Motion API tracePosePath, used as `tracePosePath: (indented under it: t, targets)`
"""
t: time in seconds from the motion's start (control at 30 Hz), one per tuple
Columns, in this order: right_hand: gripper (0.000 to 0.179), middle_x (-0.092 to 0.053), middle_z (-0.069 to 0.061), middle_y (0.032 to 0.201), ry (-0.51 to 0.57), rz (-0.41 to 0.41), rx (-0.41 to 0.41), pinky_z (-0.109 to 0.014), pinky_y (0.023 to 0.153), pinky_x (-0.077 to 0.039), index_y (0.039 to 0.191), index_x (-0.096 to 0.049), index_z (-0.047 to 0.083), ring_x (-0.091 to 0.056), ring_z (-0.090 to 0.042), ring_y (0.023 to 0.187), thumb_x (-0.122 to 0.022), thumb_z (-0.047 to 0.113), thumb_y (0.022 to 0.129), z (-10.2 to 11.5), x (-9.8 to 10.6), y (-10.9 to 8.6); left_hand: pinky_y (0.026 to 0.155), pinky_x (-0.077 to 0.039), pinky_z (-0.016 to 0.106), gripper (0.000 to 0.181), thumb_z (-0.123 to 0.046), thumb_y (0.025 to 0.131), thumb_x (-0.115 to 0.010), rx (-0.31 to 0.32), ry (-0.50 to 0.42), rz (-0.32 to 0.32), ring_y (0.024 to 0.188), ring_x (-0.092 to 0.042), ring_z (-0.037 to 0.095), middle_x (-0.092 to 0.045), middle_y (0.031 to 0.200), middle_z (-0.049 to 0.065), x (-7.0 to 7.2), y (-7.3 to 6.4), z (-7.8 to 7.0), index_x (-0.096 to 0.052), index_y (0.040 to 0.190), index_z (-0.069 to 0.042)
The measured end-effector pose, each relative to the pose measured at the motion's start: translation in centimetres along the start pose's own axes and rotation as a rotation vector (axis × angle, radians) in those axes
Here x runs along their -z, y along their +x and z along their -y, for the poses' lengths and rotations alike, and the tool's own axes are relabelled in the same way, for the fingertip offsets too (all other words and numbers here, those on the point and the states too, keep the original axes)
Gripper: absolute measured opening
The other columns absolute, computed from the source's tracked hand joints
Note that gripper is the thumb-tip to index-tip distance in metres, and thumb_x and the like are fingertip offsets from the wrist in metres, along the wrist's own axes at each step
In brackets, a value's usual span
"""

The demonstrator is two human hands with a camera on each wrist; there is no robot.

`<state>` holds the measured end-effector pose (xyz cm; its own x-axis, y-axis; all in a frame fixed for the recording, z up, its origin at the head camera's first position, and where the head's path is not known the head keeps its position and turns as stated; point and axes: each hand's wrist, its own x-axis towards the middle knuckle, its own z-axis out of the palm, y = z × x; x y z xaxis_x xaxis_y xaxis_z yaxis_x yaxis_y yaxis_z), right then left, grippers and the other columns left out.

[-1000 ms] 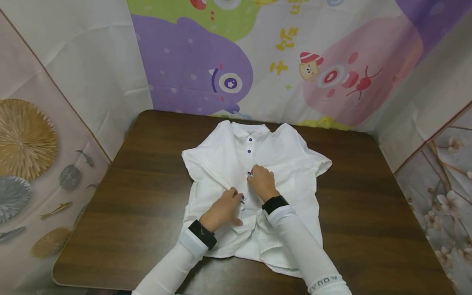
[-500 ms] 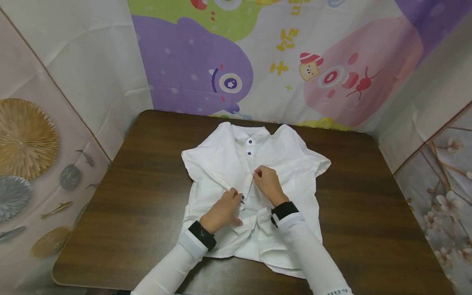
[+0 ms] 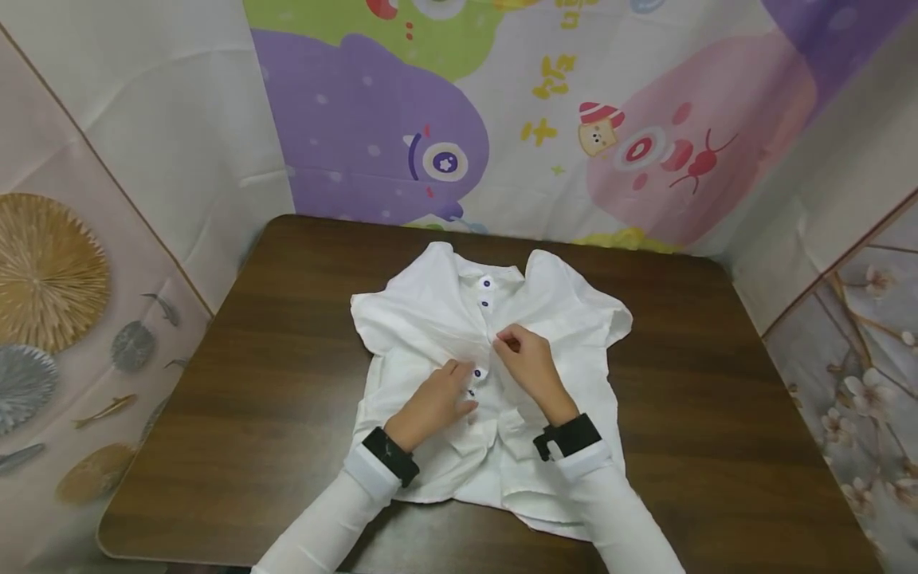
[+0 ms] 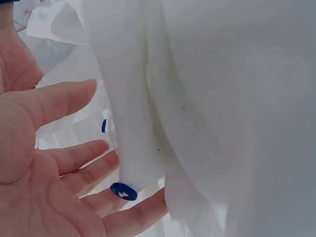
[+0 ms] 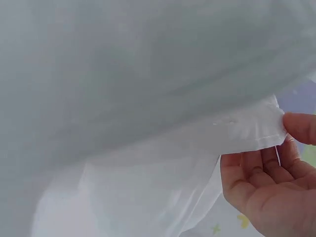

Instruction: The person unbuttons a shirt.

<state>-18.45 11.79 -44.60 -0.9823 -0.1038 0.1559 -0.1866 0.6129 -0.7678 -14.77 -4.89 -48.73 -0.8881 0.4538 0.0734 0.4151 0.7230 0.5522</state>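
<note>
A white short-sleeved shirt (image 3: 416, 319) with blue buttons lies front up, collar at the far side. My right hand (image 3: 534, 368) pinches the edge of its front placket (image 5: 256, 129) between thumb and fingers, lifting the cloth into a fold. Over the lower front, my left hand (image 3: 430, 402) has its fingers stretched out and its thumb apart. In the left wrist view, a blue button (image 4: 123, 191) lies against those fingers, and a second button (image 4: 103, 125) shows beyond the thumb. Two more buttons show below the collar (image 3: 466, 268).
The shirt rests on a dark brown wooden table (image 3: 272, 343) with rounded corners. Behind the table hangs a cartoon-printed cloth (image 3: 387, 127). Patterned panels stand at the left (image 3: 57, 159) and right (image 3: 861, 319).
My right hand has moved from the middle button to the placket edge and pulled it up and nearer; the collar and right shoulder shifted with it. My left hand's fingers have lifted slightly off a button.
</note>
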Motion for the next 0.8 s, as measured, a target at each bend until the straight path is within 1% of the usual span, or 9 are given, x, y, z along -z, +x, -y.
tracePosePath:
  t: [0.1,0.23,0.27,0.4,0.53,0.63,0.8]
  targets:
    - [0.012,-0.067,-0.013,0.085,0.03,0.005,-0.008,-0.034,0.074,-0.049,0.089,-0.065,0.001,-0.062,-0.024,0.08,-0.06,0.012,0.087,0.0,0.3,-0.5,0.092,-0.044,0.043,0.055,-0.016,0.085,-0.067,-0.005,-0.057,-0.011,0.107,-0.055,0.036,-0.052,0.118,0.021,0.2,0.2,-0.2,-0.044,0.131,0.004]
    - [0.014,-0.066,-0.013,0.087,0.08,0.005,-0.029,-0.032,0.076,-0.049,0.089,-0.064,0.001,-0.062,-0.024,0.083,-0.06,0.014,0.088,-0.1,0.4,-1.2,0.093,-0.045,0.042,0.047,-0.019,0.089,-0.062,0.005,-0.082,-0.045,0.109,-0.055,0.034,-0.053,0.119,0.02,0.4,0.7,-0.5,-0.048,0.129,0.001]
    - [0.014,-0.066,-0.013,0.087,0.089,0.003,-0.035,-0.032,0.076,-0.049,0.089,-0.064,0.001,-0.062,-0.023,0.083,-0.061,0.015,0.088,-0.2,0.4,-1.3,0.091,-0.046,0.042,0.044,-0.019,0.09,-0.061,0.011,-0.088,-0.06,0.108,-0.056,0.032,-0.054,0.117,0.019,0.4,0.8,-0.6,-0.05,0.127,0.0]
    - [0.017,-0.066,-0.013,0.088,0.121,-0.007,-0.054,-0.028,0.075,-0.048,0.09,-0.064,0.001,-0.062,-0.022,0.084,-0.061,0.018,0.089,-0.5,0.1,-1.6,0.08,-0.05,0.037,0.028,-0.021,0.092,-0.057,0.019,-0.145,-0.162,0.095,-0.061,0.026,-0.061,0.105,0.012,0.9,1.4,-1.2,-0.058,0.114,-0.003]
    - [0.018,-0.066,-0.013,0.087,0.13,-0.034,-0.055,-0.026,0.073,-0.046,0.09,-0.064,0.001,-0.06,-0.021,0.082,-0.061,0.018,0.089,-0.6,-0.2,-1.7,0.071,-0.049,0.032,0.018,-0.019,0.092,-0.056,-0.003,-0.182,-0.259,0.083,-0.061,0.022,-0.061,0.09,0.009,1.3,2.1,-2.0,-0.059,0.102,-0.004]
    - [0.016,-0.066,-0.013,0.086,0.136,-0.047,-0.052,-0.024,0.07,-0.046,0.09,-0.064,0.001,-0.059,-0.018,0.079,-0.061,0.016,0.089,-0.7,-0.3,-1.7,0.069,-0.049,0.03,0.016,-0.018,0.091,-0.057,0.004,-0.183,-0.293,0.078,-0.061,0.021,-0.06,0.086,0.008,1.4,2.5,-2.3,-0.057,0.099,-0.004]
    - [0.015,-0.066,-0.013,0.084,0.146,-0.051,-0.053,-0.022,0.069,-0.045,0.091,-0.065,0.001,-0.057,-0.015,0.076,-0.061,0.015,0.089,-0.7,-0.4,-1.7,0.066,-0.048,0.028,0.018,-0.023,0.093,-0.057,0.024,-0.147,-0.308,0.074,-0.06,0.019,-0.06,0.083,0.007,1.4,3.0,-2.6,-0.056,0.095,-0.005]
